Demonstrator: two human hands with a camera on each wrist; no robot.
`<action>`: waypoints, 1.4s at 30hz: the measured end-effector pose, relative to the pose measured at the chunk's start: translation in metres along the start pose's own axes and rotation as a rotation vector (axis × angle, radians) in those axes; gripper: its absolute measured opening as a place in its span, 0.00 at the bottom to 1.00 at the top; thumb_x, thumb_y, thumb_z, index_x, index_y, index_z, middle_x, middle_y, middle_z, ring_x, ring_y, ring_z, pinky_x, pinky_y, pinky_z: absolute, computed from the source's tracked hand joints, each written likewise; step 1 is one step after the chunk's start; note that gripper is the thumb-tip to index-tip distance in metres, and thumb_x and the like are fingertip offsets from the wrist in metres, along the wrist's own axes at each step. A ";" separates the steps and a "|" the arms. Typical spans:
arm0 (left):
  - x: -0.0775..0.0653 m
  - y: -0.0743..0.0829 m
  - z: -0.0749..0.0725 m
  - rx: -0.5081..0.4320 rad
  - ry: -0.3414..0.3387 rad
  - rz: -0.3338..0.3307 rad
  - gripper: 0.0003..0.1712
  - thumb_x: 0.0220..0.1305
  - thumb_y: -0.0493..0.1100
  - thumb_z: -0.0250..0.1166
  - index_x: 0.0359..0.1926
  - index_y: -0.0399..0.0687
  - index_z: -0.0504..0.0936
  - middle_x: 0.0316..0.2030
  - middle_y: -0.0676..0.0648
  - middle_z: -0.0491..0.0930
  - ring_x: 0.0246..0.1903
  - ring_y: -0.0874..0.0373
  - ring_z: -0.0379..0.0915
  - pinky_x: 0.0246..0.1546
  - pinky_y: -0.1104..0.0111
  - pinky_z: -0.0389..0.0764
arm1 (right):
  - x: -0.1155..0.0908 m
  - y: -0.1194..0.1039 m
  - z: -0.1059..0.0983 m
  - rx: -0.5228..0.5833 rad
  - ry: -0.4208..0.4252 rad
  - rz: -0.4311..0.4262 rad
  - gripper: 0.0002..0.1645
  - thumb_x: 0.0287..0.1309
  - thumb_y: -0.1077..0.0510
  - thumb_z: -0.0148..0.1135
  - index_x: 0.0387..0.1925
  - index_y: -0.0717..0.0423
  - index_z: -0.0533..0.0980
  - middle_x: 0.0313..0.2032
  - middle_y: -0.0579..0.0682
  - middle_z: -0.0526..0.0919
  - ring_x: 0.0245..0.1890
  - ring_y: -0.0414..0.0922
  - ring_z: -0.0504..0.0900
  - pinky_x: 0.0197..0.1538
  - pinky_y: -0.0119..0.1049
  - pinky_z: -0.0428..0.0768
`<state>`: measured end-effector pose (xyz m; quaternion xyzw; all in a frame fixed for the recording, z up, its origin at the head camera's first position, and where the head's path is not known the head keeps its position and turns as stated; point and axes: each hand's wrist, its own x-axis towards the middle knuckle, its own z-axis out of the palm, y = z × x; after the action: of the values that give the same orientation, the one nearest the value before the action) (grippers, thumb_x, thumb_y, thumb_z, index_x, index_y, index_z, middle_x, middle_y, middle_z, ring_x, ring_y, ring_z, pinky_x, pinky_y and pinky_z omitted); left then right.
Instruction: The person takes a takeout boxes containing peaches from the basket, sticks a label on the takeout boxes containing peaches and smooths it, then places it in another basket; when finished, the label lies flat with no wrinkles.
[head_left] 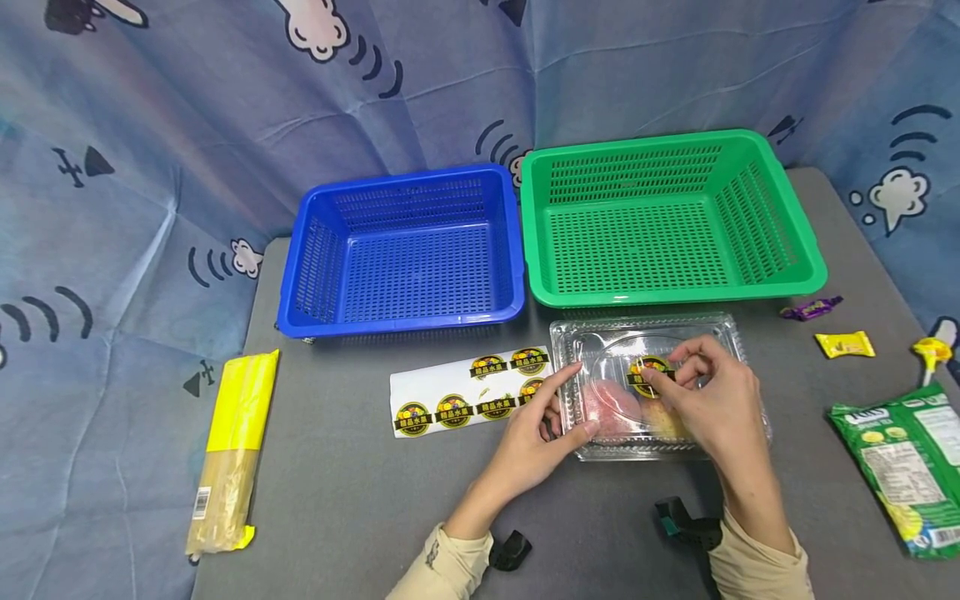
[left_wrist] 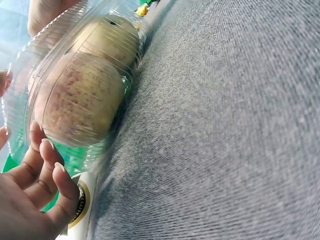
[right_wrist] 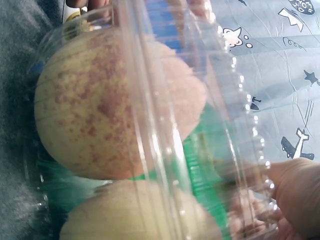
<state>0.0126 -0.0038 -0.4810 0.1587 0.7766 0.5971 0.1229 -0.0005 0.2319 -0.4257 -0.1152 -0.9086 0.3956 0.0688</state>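
Observation:
A clear plastic clamshell box with a ridged rim lies closed on the table, round pinkish and yellowish fruits showing inside. My left hand is at its left side, thumb and index finger extended onto the lid's edge. The other fingers bend loosely beside the wall. Over the lid, my right hand has its thumb and index finger at a round black and gold sticker, pinching it close against the plastic. To the left lies a white sheet of matching stickers, its right end partly behind my left hand.
Behind the box stand a blue basket and a green basket. A yellow-topped packet lies far left. On the right are a purple sweet, a yellow sweet, a yellow lollipop and a green snack bag.

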 end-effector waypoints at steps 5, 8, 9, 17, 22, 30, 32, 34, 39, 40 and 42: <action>0.000 -0.001 0.000 0.004 0.002 0.000 0.41 0.69 0.51 0.72 0.79 0.67 0.67 0.33 0.47 0.72 0.28 0.65 0.67 0.28 0.77 0.71 | 0.002 0.001 0.000 -0.017 -0.012 0.004 0.20 0.56 0.57 0.81 0.43 0.59 0.78 0.17 0.38 0.77 0.23 0.34 0.69 0.38 0.30 0.64; 0.000 -0.001 0.001 0.007 0.004 0.000 0.41 0.69 0.51 0.72 0.79 0.67 0.67 0.32 0.47 0.72 0.28 0.65 0.67 0.28 0.78 0.71 | 0.003 0.002 0.000 -0.033 -0.001 -0.001 0.22 0.55 0.56 0.83 0.45 0.58 0.79 0.16 0.40 0.75 0.21 0.33 0.68 0.37 0.29 0.64; 0.001 -0.001 0.001 0.007 0.004 0.002 0.41 0.69 0.51 0.72 0.79 0.67 0.67 0.32 0.48 0.72 0.28 0.66 0.67 0.28 0.78 0.71 | 0.004 0.003 0.000 -0.037 0.005 -0.004 0.22 0.54 0.56 0.83 0.45 0.58 0.79 0.15 0.41 0.74 0.20 0.33 0.67 0.36 0.28 0.64; 0.000 -0.001 0.001 0.003 0.009 0.003 0.41 0.69 0.51 0.72 0.79 0.67 0.67 0.32 0.48 0.71 0.28 0.68 0.66 0.28 0.78 0.71 | 0.003 0.004 0.002 -0.031 0.065 -0.027 0.18 0.56 0.58 0.81 0.43 0.58 0.80 0.13 0.41 0.69 0.19 0.34 0.64 0.37 0.28 0.63; 0.000 -0.001 0.001 0.003 0.012 0.007 0.40 0.69 0.50 0.72 0.79 0.66 0.67 0.31 0.48 0.71 0.28 0.67 0.66 0.28 0.78 0.70 | 0.003 0.004 0.004 -0.011 0.124 -0.002 0.13 0.59 0.61 0.78 0.42 0.58 0.81 0.12 0.40 0.66 0.19 0.33 0.62 0.38 0.29 0.63; 0.000 -0.002 0.002 0.010 0.015 0.013 0.41 0.69 0.50 0.72 0.79 0.67 0.67 0.32 0.47 0.72 0.28 0.67 0.66 0.28 0.78 0.70 | 0.003 0.003 0.008 -0.080 0.136 -0.003 0.14 0.62 0.58 0.77 0.42 0.59 0.80 0.14 0.43 0.69 0.18 0.34 0.63 0.33 0.32 0.62; 0.000 -0.003 0.002 0.006 0.014 0.009 0.41 0.69 0.50 0.72 0.79 0.68 0.67 0.32 0.47 0.72 0.29 0.68 0.66 0.28 0.77 0.71 | 0.003 0.003 0.009 -0.114 0.123 -0.006 0.15 0.62 0.55 0.77 0.42 0.58 0.80 0.16 0.42 0.70 0.17 0.36 0.64 0.31 0.34 0.62; 0.000 -0.003 0.002 0.004 0.012 0.005 0.40 0.69 0.50 0.71 0.79 0.68 0.67 0.33 0.47 0.72 0.29 0.68 0.66 0.28 0.77 0.71 | 0.004 0.002 0.010 -0.134 0.115 -0.020 0.17 0.61 0.54 0.78 0.43 0.59 0.80 0.17 0.43 0.72 0.17 0.38 0.65 0.30 0.36 0.62; 0.000 -0.002 0.003 -0.008 0.018 0.006 0.40 0.69 0.50 0.72 0.78 0.67 0.68 0.32 0.46 0.72 0.29 0.66 0.66 0.28 0.77 0.71 | 0.004 0.002 0.010 -0.159 0.096 -0.053 0.21 0.57 0.52 0.81 0.44 0.58 0.80 0.17 0.46 0.75 0.16 0.37 0.66 0.29 0.37 0.64; 0.000 -0.002 0.003 -0.009 0.020 0.008 0.40 0.69 0.50 0.72 0.78 0.67 0.68 0.32 0.45 0.72 0.28 0.66 0.67 0.28 0.77 0.71 | 0.004 0.002 0.010 -0.164 0.088 -0.059 0.22 0.56 0.52 0.82 0.44 0.58 0.80 0.17 0.46 0.76 0.16 0.36 0.66 0.29 0.37 0.65; 0.000 -0.002 0.003 -0.011 0.021 0.012 0.41 0.68 0.49 0.72 0.79 0.66 0.68 0.32 0.44 0.72 0.28 0.65 0.67 0.27 0.77 0.71 | 0.004 0.002 0.009 -0.165 0.072 -0.067 0.25 0.54 0.50 0.84 0.44 0.58 0.80 0.18 0.46 0.77 0.16 0.35 0.67 0.29 0.37 0.66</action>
<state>0.0131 -0.0017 -0.4838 0.1561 0.7736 0.6039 0.1120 -0.0061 0.2282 -0.4329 -0.1041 -0.9384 0.3123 0.1047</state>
